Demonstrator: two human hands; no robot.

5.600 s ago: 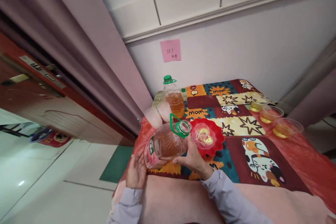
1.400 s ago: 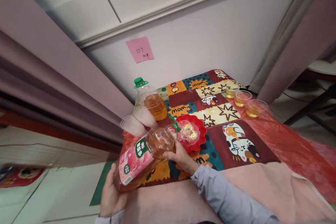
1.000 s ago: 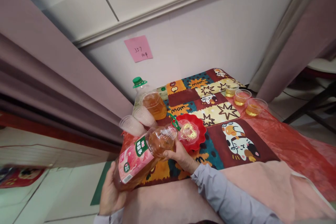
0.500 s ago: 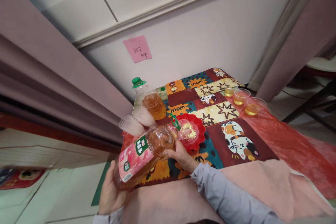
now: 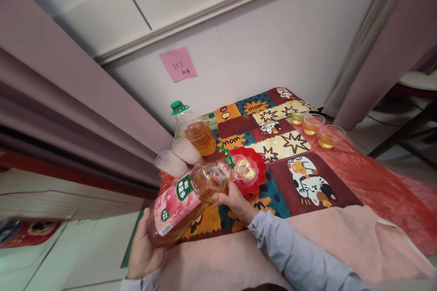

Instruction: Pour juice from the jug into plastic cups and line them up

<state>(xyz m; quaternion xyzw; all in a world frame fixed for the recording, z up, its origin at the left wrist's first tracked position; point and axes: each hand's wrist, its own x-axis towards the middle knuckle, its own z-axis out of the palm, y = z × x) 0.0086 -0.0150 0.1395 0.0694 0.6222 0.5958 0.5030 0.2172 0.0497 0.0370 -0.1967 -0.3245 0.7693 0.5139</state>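
I hold a large clear plastic bottle [image 5: 179, 204] tilted in both hands, its base low on my left and its neck over the near-left rim of a red plastic plate with a scalloped edge [image 5: 261, 177]. My left hand [image 5: 145, 248] cups the base, fingers curled against it; my right hand [image 5: 235, 202] grips the shoulder, thumb on the near side, the other fingers mostly hidden behind it. The bottle has a ribbed shoulder, amber liquid inside, and a pink wraparound label with a green patch, white characters and a barcode at its lower edge. A green loop handle sticks up at the neck; I cannot tell whether liquid is running out. Behind it on the table [image 5: 372, 177], a second clear bottle with a green cap [image 5: 202, 136] stands upright beside two leaning stacks of clear plastic cups [image 5: 170, 163]. Three clear cups of yellow liquid [image 5: 313, 124] stand in a row at the table's right side
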